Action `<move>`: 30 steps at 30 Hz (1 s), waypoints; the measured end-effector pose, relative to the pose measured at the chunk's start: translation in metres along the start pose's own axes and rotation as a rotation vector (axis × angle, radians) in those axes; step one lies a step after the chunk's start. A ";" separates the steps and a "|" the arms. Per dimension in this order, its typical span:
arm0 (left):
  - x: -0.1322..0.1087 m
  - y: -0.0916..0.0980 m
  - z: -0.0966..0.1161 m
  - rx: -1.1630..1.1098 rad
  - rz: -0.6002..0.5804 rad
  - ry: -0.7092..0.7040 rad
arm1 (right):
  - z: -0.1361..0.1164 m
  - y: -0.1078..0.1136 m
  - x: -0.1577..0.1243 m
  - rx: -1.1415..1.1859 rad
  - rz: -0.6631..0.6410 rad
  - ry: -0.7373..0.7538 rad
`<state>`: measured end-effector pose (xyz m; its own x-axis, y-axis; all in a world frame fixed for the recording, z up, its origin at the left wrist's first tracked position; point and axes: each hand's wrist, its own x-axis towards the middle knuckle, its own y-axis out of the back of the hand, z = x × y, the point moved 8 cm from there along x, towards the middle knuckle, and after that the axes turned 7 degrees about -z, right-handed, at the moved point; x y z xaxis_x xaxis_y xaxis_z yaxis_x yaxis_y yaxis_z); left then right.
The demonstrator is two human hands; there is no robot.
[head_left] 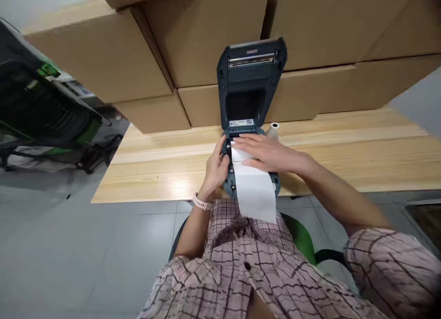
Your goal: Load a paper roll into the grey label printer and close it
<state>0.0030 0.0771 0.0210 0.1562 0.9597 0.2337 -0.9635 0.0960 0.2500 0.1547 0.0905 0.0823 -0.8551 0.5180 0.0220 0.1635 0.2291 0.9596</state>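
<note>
A dark grey label printer (248, 87) stands at the near edge of a wooden table (344, 153) with its lid raised upright. A white strip of label paper (255, 190) runs out of it and hangs over the table edge toward me. My left hand (216, 168) grips the printer's left side, fingers curled round it. My right hand (267, 151) lies flat with fingers stretched out over the paper inside the printer bay.
Large cardboard boxes (193, 38) are stacked along the back of the table behind the printer. A small white roll core (274, 129) stands just right of the printer. A black and green chair (44, 107) is at the left on the grey tiled floor.
</note>
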 end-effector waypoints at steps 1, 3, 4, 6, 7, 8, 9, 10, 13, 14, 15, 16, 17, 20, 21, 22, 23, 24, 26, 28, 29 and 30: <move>-0.001 0.000 0.001 -0.007 0.002 -0.003 | -0.012 -0.005 -0.011 0.051 -0.009 0.046; -0.002 0.000 0.002 -0.019 0.006 -0.003 | -0.033 -0.014 -0.033 0.124 -0.008 0.102; -0.002 0.000 0.003 -0.022 0.007 0.000 | -0.041 -0.017 -0.042 0.145 0.002 0.112; -0.003 0.000 0.004 -0.028 0.009 0.012 | -0.053 -0.024 -0.055 0.158 0.041 0.086; -0.004 0.000 0.005 -0.026 0.011 0.019 | -0.058 -0.026 -0.060 0.144 0.069 0.063; -0.004 0.000 0.006 -0.024 0.013 0.025 | -0.062 -0.028 -0.063 0.122 0.098 0.041; -0.004 0.000 0.006 -0.022 0.014 0.032 | -0.066 -0.030 -0.066 0.098 0.121 0.024; -0.004 0.000 0.007 -0.022 0.015 0.037 | -0.070 -0.033 -0.068 0.073 0.137 0.014; -0.004 0.001 0.008 -0.028 0.015 0.044 | -0.080 -0.037 -0.071 0.010 0.187 -0.012; -0.004 0.001 0.008 -0.027 0.016 0.045 | -0.083 -0.037 -0.072 -0.006 0.205 -0.021; -0.004 0.001 0.008 -0.025 0.019 0.046 | -0.085 -0.037 -0.073 -0.019 0.222 -0.027; -0.004 0.001 0.008 -0.023 0.022 0.044 | -0.086 -0.037 -0.074 -0.031 0.236 -0.032; -0.003 0.001 0.008 -0.021 0.025 0.041 | -0.088 -0.037 -0.074 -0.041 0.246 -0.034; -0.003 0.001 0.009 -0.019 0.026 0.030 | -0.090 -0.036 -0.074 -0.074 0.254 -0.034; -0.003 0.001 0.009 -0.022 0.026 0.029 | -0.091 -0.035 -0.074 -0.084 0.255 -0.032; -0.003 0.001 0.008 -0.027 0.027 0.030 | -0.091 -0.035 -0.074 -0.093 0.257 -0.029; -0.003 0.002 0.008 -0.032 0.030 0.030 | -0.092 -0.034 -0.074 -0.100 0.259 -0.025; -0.003 0.002 0.008 -0.037 0.031 0.029 | -0.092 -0.034 -0.074 -0.104 0.263 -0.021; -0.004 0.002 0.008 -0.048 0.026 0.027 | -0.092 -0.033 -0.075 -0.109 0.273 -0.015; -0.004 0.001 0.007 -0.055 0.021 0.031 | -0.092 -0.032 -0.075 -0.111 0.283 -0.009; -0.004 0.002 0.006 -0.059 0.022 0.038 | -0.092 -0.032 -0.075 -0.111 0.286 -0.007; -0.005 0.002 0.006 -0.063 0.027 0.046 | -0.092 -0.031 -0.075 -0.112 0.287 -0.005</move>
<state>0.0018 0.0713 0.0256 0.1211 0.9732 0.1955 -0.9792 0.0847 0.1846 0.1684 -0.0312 0.0762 -0.7790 0.5530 0.2957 0.3429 -0.0192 0.9392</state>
